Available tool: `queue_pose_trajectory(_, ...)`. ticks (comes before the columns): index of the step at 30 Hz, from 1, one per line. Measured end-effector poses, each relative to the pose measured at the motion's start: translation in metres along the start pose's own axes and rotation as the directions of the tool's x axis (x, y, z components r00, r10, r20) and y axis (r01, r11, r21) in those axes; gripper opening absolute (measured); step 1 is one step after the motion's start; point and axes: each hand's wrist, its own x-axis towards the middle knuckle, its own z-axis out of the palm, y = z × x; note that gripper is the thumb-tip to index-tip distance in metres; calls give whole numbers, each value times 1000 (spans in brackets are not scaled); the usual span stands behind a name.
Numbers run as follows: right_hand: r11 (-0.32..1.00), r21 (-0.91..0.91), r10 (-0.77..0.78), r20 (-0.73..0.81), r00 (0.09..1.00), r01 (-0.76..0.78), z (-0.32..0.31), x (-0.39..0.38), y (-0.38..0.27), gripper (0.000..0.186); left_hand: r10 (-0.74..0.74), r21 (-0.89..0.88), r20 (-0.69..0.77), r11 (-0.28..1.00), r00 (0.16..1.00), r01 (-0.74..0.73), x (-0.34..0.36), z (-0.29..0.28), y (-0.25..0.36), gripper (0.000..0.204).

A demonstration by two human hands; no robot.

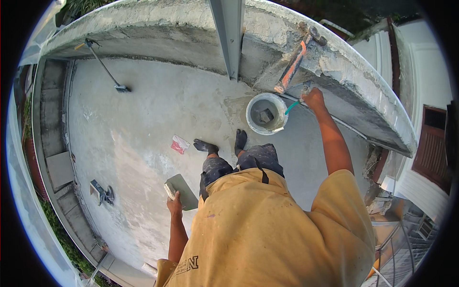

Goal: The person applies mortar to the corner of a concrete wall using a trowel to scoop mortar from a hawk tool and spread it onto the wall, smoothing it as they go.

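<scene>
My left hand (175,203) is closed round the pale handle of a flat rectangular plastering trowel (184,192), held low beside my body. My right hand (313,98) reaches out to the parapet wall, its fingers closed on what looks like a small grey pointed trowel (304,86). Just left of that hand stands a round pale bucket (250,111) with greyish water and a dark grey lump (266,115) in it. A green handle (291,107) slants over the bucket's rim near my right hand. Above, a hammer with an orange handle (293,67) leans across the wall.
A curved concrete parapet (158,38) bounds the grey floor. A steel post (228,38) rises at its middle. A broom (122,88) leans at the far left. A red and white packet (180,144) and a blue-grey tool (99,192) lie on the floor.
</scene>
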Motion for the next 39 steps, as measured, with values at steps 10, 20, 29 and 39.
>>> queue_pose_trajectory(10,901,-264,-393,-153,907,346,3,-20,25,61,-51,-124,14,991,999,53,-6,1,-12,44)
queue_pose_trajectory(20,860,-291,-409,98,907,419,3,-7,20,60,-41,-37,43,998,998,42,-3,-2,7,38)
queue_pose_trajectory(29,934,-58,-356,-189,915,351,14,-17,20,59,17,-89,22,996,1000,-15,-2,3,13,36)
queue_pose_trajectory(39,990,78,-105,-164,981,119,31,25,32,36,-143,-57,31,988,989,144,-11,7,-20,39)
